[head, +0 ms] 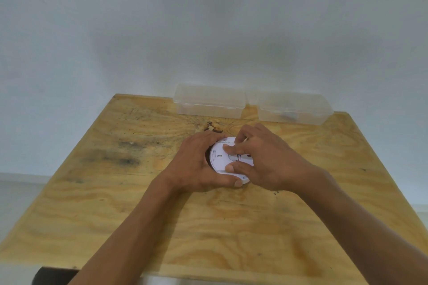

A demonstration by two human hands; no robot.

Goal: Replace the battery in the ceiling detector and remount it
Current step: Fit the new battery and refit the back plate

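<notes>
Resting near the middle of a plywood board [139,203], slightly toward its far edge, a white round detector [222,157] shows its flat labelled face. Bare wood lies open left, right and on the near side of the detector. Two clear boxes [209,102] [293,109] sit beyond the detector along the board's far edge, against a pale wall [208,18]. Left hand [199,164] curls round the detector's left rim, thumb along its near edge, gripping it. Right hand [266,159] rests on the detector's face, fingers [234,149] bent, tips pressing the face; whether they pinch anything is unclear.
</notes>
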